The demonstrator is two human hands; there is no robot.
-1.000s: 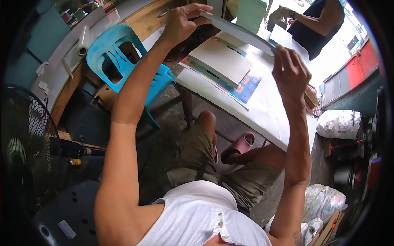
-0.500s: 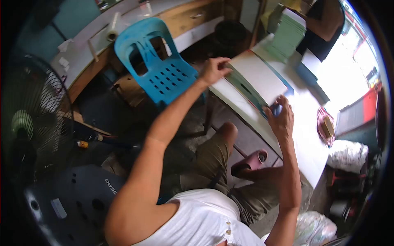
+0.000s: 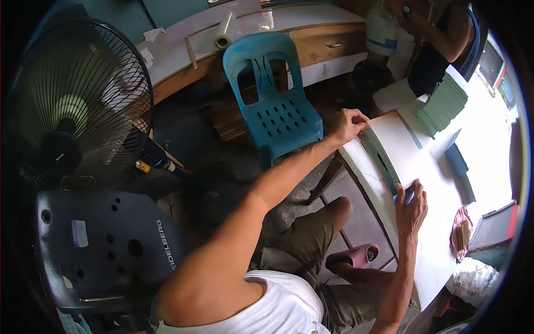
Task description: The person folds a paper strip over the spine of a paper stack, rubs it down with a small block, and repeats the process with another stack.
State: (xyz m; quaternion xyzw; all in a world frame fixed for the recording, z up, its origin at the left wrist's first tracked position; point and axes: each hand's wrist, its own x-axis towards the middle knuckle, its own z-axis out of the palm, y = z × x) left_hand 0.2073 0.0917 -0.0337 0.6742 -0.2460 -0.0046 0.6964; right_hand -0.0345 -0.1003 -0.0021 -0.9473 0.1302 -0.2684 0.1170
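Note:
A stack of paper [image 3: 391, 136] lies on the white table, with a white sheet on top and a green strip with a dark slot along its near long side. At the stack's far left corner, my left hand [image 3: 349, 126] pinches the edge between thumb and fingers. My right hand [image 3: 412, 211] is at the opposite end of the green strip, its fingers curled around a small blue thing [image 3: 409, 196] at the corner. Most of that blue thing is hidden by the fingers.
Behind the stack stand green paper piles [image 3: 443, 106] and a blue block [image 3: 456, 160]. A person [image 3: 445, 47] is at the table's far side. A pink-striped cloth bundle [image 3: 461, 234] lies at right. A blue chair [image 3: 278, 117], fan [image 3: 67, 111] and dark machine cover [image 3: 111, 250] stand left.
The whole view has swung left, so the table, chair and hands sit further right in it. Both hands stay at the ends of the stack. The far person's arm is raised higher.

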